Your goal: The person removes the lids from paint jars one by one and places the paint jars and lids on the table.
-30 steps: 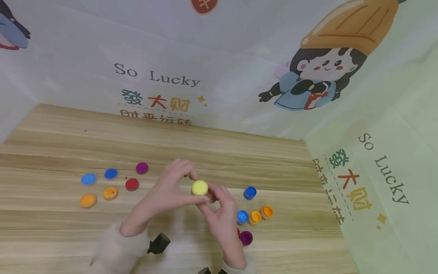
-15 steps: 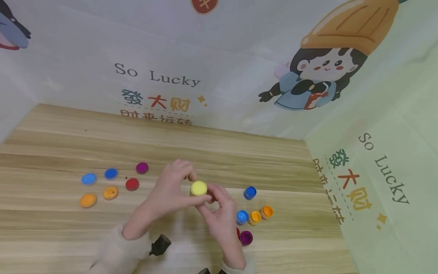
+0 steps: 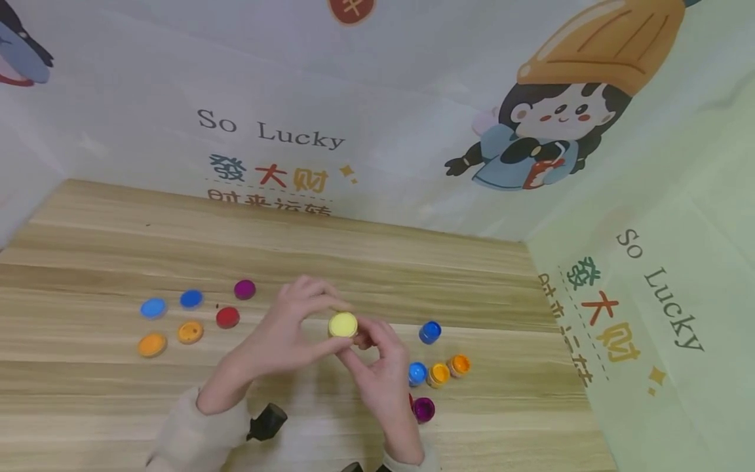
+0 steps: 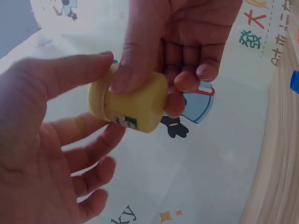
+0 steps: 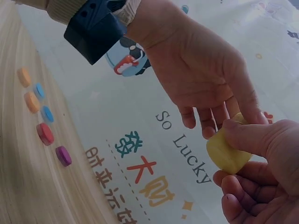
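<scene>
A small yellow paint jar (image 3: 343,324) with its lid on is held up above the table between both hands. My left hand (image 3: 283,337) has thumb and fingers around the lid's rim. Lower on the jar, my right hand (image 3: 383,377) grips the body between thumb and fingers. In the left wrist view the jar (image 4: 140,105) lies sideways, its lid toward the left palm and a small label on its side. The right wrist view shows the yellow base of the jar (image 5: 226,151) beneath the right thumb.
Open paint jars stand right of the hands: dark blue (image 3: 430,332), light blue (image 3: 417,373), yellow-orange (image 3: 438,374), orange (image 3: 459,365), purple (image 3: 423,410) and a partly hidden red one. Loose lids, such as red (image 3: 227,318) and purple (image 3: 244,289), lie at left. Printed cloth walls border the table.
Around the lid, my left fingers have straightened and the left wrist has turned, its forearm shifting slightly left. The jar and my right hand stay almost in place.
</scene>
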The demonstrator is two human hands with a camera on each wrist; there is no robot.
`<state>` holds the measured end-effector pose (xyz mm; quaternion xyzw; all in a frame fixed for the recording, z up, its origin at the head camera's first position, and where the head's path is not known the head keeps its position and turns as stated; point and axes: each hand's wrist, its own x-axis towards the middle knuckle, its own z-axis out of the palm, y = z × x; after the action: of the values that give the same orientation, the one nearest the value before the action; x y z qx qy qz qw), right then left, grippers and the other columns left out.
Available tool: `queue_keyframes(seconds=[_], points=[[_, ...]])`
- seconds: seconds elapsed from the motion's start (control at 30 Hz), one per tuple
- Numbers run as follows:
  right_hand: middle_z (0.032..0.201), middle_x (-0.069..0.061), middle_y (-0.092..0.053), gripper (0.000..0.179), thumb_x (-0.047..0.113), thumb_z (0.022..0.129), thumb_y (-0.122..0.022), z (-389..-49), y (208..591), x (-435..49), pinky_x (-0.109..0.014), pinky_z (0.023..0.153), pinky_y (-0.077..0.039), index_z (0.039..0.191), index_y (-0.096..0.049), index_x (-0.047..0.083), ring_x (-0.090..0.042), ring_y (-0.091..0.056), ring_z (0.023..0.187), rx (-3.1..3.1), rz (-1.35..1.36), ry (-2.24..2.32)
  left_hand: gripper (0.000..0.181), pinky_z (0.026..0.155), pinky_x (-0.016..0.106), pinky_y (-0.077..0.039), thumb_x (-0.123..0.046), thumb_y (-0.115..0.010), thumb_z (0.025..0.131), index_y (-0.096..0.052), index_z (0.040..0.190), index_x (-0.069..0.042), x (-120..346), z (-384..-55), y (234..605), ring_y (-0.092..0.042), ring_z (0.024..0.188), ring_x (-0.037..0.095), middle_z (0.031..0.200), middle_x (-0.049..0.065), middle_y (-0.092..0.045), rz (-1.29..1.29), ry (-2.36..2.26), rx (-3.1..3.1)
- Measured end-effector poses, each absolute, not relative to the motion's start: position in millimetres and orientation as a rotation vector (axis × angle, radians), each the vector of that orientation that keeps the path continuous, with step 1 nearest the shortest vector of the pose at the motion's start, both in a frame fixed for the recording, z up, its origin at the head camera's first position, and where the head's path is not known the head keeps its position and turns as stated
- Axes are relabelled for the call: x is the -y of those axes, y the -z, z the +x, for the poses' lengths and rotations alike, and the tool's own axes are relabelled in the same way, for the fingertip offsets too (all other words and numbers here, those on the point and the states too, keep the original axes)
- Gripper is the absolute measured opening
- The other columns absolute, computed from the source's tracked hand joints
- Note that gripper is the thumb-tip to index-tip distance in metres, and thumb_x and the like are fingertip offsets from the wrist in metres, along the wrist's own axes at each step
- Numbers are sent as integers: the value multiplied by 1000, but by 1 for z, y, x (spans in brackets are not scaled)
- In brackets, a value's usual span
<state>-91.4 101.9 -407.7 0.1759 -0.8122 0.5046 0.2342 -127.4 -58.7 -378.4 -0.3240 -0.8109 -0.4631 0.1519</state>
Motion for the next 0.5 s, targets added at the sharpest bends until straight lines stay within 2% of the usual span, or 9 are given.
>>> queue_keyframes(seconds=[0.13,0.23,0.5], points=[[83,-3,-65,24,4,74,-78,-90,407,-99,-26,64,-49,96,-68,5,-17,-55,70,2242,472,-1363,32,77,39,-31,-29,-86,61,-61,76,-16,53,-123,379,-47,85,14,81,-8,-58,-757,1318,2264],[80,-3,-63,24,5,72,-79,-89,407,-97,-26,63,-48,93,-67,5,-16,-54,69,2264,434,-1346,36,72,36,-31,-31,-86,57,-58,71,-13,47,-118,379,-49,79,16,74,-4,-57,-613,1258,2195],[82,0,-64,29,12,74,-80,-88,408,-103,-28,65,-47,100,-69,8,-19,-54,71,2256,346,-1420,38,72,36,-27,-25,-86,57,-69,84,-5,74,-119,374,-51,82,26,84,9,-63,-445,1133,2186]])
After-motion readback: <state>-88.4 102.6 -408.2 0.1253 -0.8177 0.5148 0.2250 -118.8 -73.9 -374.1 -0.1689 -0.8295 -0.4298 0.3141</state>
